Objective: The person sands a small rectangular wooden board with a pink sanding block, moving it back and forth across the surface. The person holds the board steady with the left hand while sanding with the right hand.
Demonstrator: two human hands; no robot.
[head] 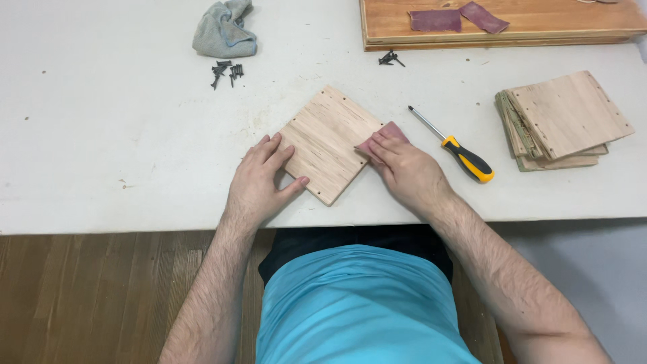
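A square light wooden panel [328,141] lies flat on the white table [121,148], turned like a diamond, with small holes along its edges. My left hand [259,180] rests on its left corner, fingers spread, thumb on the lower edge. My right hand [404,168] presses a small piece of reddish sandpaper [391,131] against the panel's right edge, fingers flat on top of it.
A screwdriver [458,152] with a yellow and black handle lies right of my right hand. A stack of similar wooden panels [563,121] sits at the right. Black screws [226,71] and a grey rag [226,30] lie at the back left. A wooden board [539,23] with sandpaper sheets [458,19] lies at the back.
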